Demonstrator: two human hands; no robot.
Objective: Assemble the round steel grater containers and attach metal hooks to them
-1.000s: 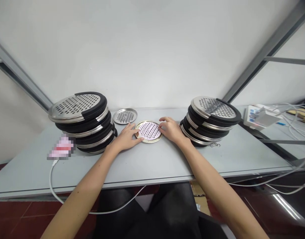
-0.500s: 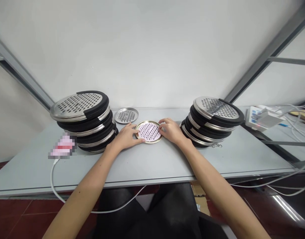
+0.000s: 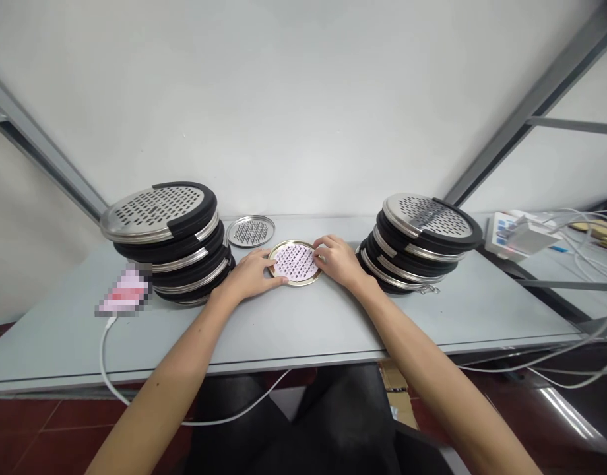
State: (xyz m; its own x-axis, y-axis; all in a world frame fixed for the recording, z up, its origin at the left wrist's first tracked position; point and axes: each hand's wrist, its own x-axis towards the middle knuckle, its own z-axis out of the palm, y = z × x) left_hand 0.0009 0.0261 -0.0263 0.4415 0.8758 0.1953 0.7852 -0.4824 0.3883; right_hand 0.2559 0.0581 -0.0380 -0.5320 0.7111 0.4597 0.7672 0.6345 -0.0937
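The grip of the left hand point(image 3: 249, 274) is spread, with thumb and fingers set apart along the left edge of a gold-rimmed, round disc with a pale lilac, perforated face point(image 3: 294, 262). At the opposite edge, the fingers of the right hand point(image 3: 337, 258) are curled to a narrow spacing; whether the rim is pinched or only touched cannot be told. The disc is laid flat on the pale grey bench point(image 3: 293, 330), between the two hands.

Compared with the preceding half second, no clear change is shown in either hand or in the disc; only the view is slightly shifted. The disc is therefore kept in place, with both edges attended by the fingers.

A silver, round, perforated metal plate point(image 3: 251, 232) is positioned behind the left hand, just beside a tall stack of black-edged, slotted metal discs point(image 3: 159, 214). A second stack of black-edged, slotted metal discs point(image 3: 429, 218) is placed to the right of the right hand, with a small metal clasp point(image 3: 429, 289) visible near its base. A pink item point(image 3: 125, 292), obscured by pixelation, is located in front of the left-hand stack.
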